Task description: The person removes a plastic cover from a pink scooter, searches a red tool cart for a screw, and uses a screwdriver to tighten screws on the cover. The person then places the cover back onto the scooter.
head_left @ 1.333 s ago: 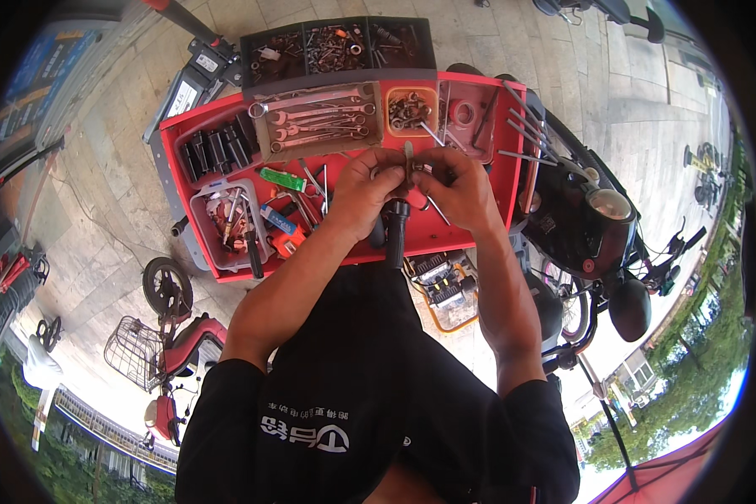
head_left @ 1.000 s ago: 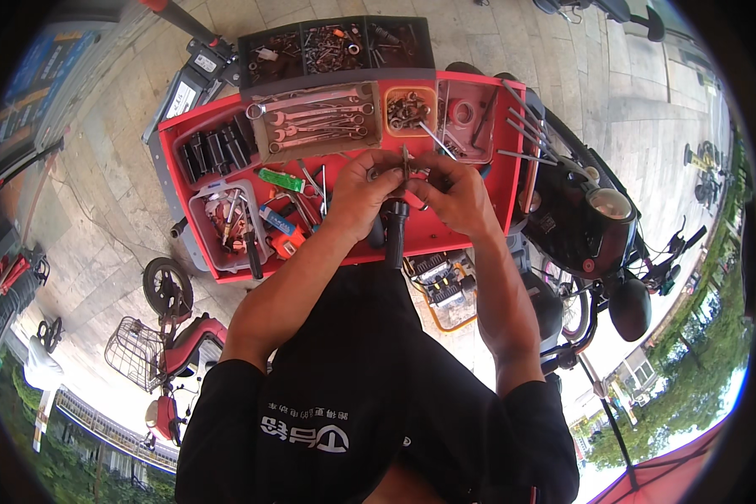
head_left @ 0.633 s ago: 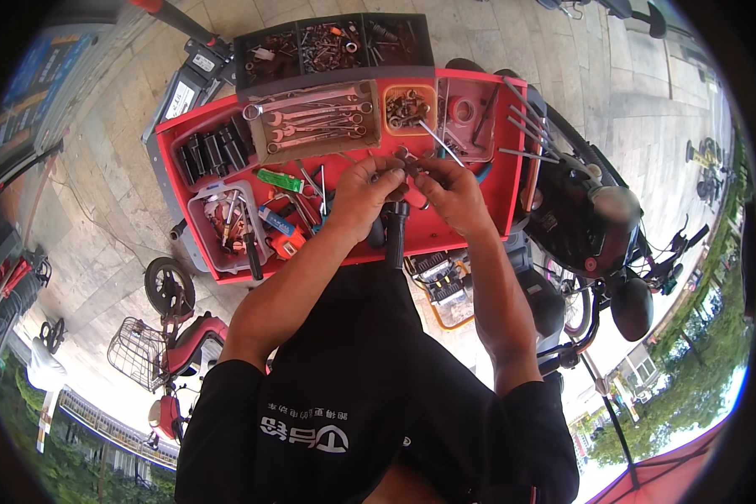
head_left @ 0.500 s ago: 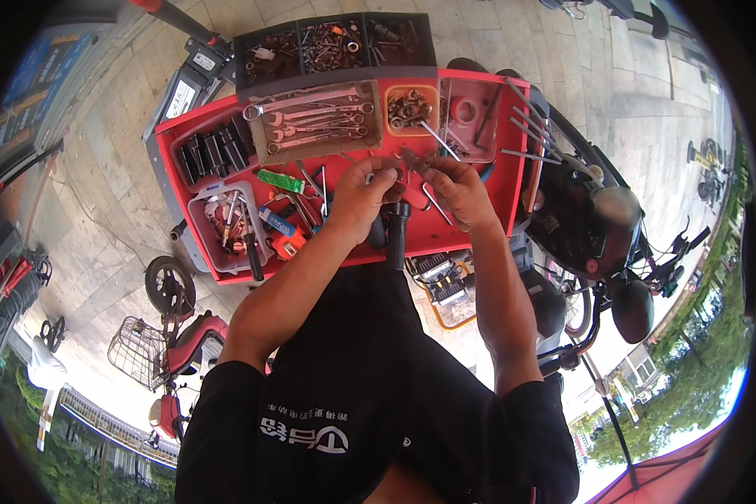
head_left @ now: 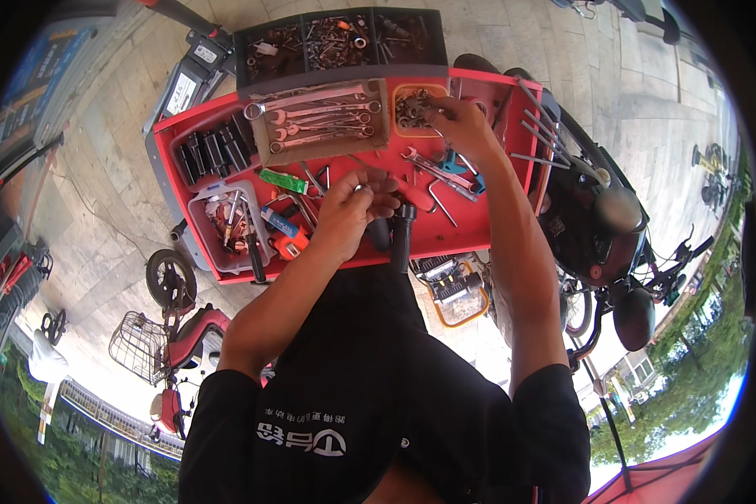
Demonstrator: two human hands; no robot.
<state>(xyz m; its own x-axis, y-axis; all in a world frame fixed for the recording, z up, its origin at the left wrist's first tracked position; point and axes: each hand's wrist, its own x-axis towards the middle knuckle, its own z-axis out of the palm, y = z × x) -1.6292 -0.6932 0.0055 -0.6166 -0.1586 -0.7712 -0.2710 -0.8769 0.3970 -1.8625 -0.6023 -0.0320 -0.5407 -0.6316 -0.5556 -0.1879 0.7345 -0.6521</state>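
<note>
Right hand [head_left: 464,130] has left the left hand [head_left: 357,206] and gone up and over to the orange bin [head_left: 397,128]; half a second ago the two were close together mid-tray. Left hand has stayed about where it was, above the middle of the red tray [head_left: 483,231].

Right: fingers bent, tips at the small metal parts [head_left: 412,111] in the orange bin. Can't tell if anything is gripped; the hand hides its own fingertips. Those parts lie in a loose pile inside the bin, at the far side of the tray.

Left: fingers curled, thumb near the fingers. Can't tell if something small is pinched there. Nearest to it: black handle [head_left: 402,239], just to the right and closer to the body, and green box [head_left: 283,180] to its left.

Around them: wrenches [head_left: 323,115] lie roughly parallel in a cardboard box [head_left: 265,139], left of the orange bin. Hex key [head_left: 442,204] lies on the tray floor between the hands, near the pliers with teal handles [head_left: 476,175]. Black sockets [head_left: 214,153] sit in a bin in the far left corner. Clear tub [head_left: 198,220] is on the near left, mixed tools inside. Black organizer [head_left: 340,76], three compartments of hardware, is beyond the tray's far edge.
</note>
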